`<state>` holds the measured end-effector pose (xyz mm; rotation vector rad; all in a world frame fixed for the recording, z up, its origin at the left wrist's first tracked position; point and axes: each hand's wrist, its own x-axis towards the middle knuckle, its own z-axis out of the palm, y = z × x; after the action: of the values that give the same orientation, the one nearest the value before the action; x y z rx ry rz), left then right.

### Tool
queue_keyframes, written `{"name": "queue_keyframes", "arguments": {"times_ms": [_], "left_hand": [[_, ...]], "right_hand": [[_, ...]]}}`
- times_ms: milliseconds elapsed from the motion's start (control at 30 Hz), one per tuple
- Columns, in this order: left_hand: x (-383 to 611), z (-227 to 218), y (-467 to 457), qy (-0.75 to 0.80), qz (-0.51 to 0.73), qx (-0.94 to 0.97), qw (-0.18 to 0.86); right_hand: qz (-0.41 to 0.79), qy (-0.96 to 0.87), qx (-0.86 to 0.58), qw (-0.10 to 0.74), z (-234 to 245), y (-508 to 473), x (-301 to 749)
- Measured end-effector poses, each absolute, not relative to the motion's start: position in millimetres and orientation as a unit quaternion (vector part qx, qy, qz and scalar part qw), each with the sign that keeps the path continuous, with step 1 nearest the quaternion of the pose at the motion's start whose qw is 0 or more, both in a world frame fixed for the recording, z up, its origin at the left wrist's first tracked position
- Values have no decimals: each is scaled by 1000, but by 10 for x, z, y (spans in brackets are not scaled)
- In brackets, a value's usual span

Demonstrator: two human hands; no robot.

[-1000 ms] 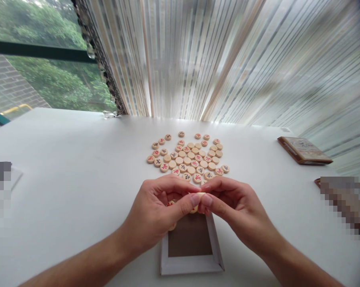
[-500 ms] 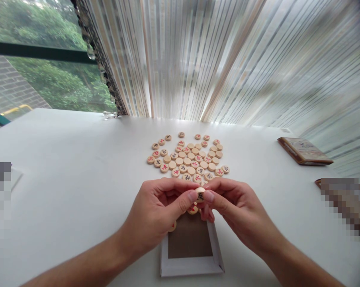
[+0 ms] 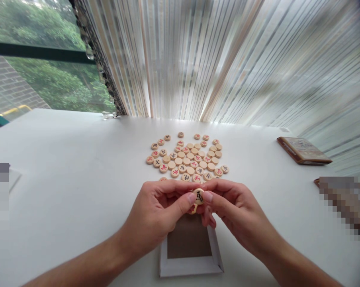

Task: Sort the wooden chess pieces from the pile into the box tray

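Observation:
Between the fingertips of both hands is a round wooden Chinese chess piece (image 3: pixel 199 196) with a black character facing me. My left hand (image 3: pixel 169 203) pinches its left side, and my right hand (image 3: pixel 227 199) pinches its right side. Just below it, partly hidden by the fingers, shows another piece with a red mark (image 3: pixel 193 209). Both hands hover over the far part of a shallow white box tray (image 3: pixel 192 267) with a brown bottom. Beyond the hands lie many loose Chinese chess pieces (image 3: pixel 186 161), some showing red or black characters, others blank side up.
The pieces lie on a white table (image 3: pixel 87 179). To the right is a flat brown box (image 3: pixel 305 150), with a blurred-out item (image 3: pixel 344 203) nearer me. A pale flat thing (image 3: pixel 15 181) is at the left edge. A striped curtain (image 3: pixel 180 59) hangs behind the table.
The held piece has tilted so its black character faces me more fully. A piece with a red mark beside my left hand is now out of sight.

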<state>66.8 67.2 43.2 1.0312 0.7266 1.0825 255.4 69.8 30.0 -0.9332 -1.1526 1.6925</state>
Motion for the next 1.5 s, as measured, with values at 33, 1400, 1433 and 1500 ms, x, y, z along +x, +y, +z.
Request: {"name": "queue_keyframes", "arguments": {"times_ms": [33, 1400, 1433, 1500], "left_hand": [[673, 441, 669, 316, 481, 460, 676], [636, 412, 703, 359, 451, 436, 691], [630, 402, 707, 366, 452, 430, 691], [623, 390, 711, 374, 451, 421, 693]], "right_hand": [[675, -463, -380, 431, 304, 699, 2552], [658, -494, -375, 426, 344, 694, 2579], [657, -496, -376, 426, 346, 695, 2578], [658, -500, -374, 422, 349, 695, 2575]]}}
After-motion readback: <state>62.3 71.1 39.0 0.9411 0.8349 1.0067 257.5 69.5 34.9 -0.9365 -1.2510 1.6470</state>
